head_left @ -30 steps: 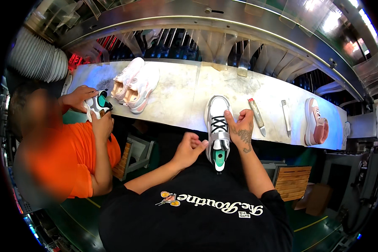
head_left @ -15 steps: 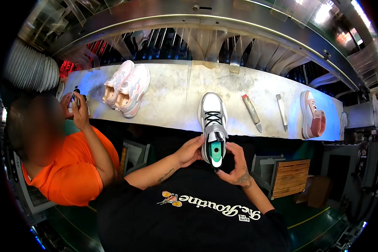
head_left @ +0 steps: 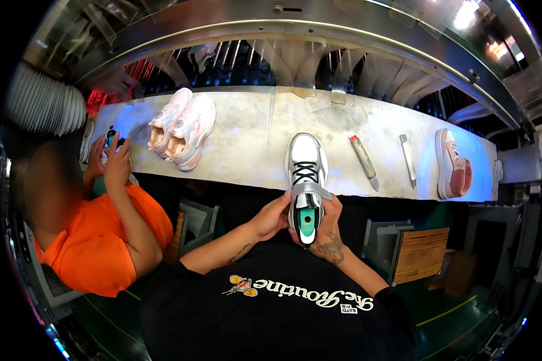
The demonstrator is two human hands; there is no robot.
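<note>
A white and grey sneaker (head_left: 307, 157) with black laces and a grey strap points away from me, its toe over the workbench (head_left: 253, 138) and its heel towards my body. Inside the opening shows a green and white insole (head_left: 307, 221) with a dark round spot. My left hand (head_left: 272, 218) grips the left side of the shoe near the heel. On the other side my right hand (head_left: 327, 231) is closed around the heel, its fingers against the right wall. The undersides of the fingers are hidden by the shoe.
Right of the sneaker lie a slim grey tool with a red end (head_left: 364, 162) and a narrow pale tool (head_left: 408, 161), then a pink and white shoe (head_left: 453, 163). Pale pink sneakers (head_left: 182, 129) stand left. A co-worker in orange (head_left: 108, 240) handles another shoe. Clear strips (head_left: 339, 78) hang behind.
My right hand has moved in from beside the heel and closed against the shoe's right side. My left hand keeps its hold. The co-worker's hands have shifted slightly.
</note>
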